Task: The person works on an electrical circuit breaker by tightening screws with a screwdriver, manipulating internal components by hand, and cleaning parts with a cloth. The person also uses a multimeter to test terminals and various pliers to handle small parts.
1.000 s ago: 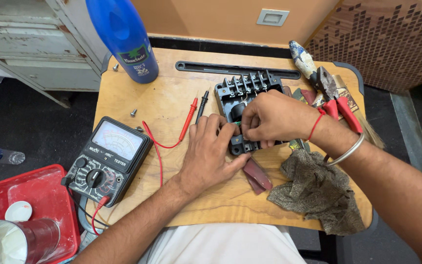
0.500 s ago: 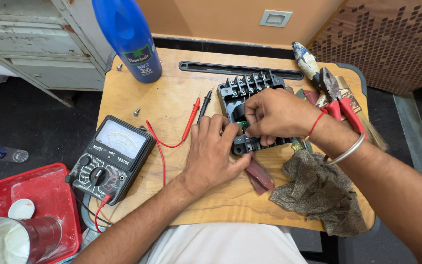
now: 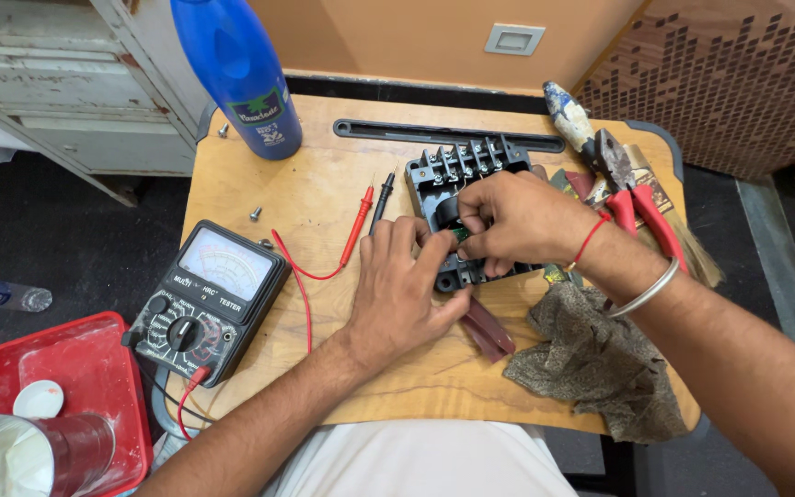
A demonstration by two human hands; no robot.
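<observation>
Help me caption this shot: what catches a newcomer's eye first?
Both hands, left and right, meet on a black terminal block at the wooden board's centre. A black multimeter lies at the left, a blue bottle stands behind it, and red pliers lie at the right.

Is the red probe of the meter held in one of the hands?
No, the red probe lies on the wooden board, apart from both hands.

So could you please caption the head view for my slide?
Both hands, left and right, work on a black terminal block beside a multimeter.
</observation>
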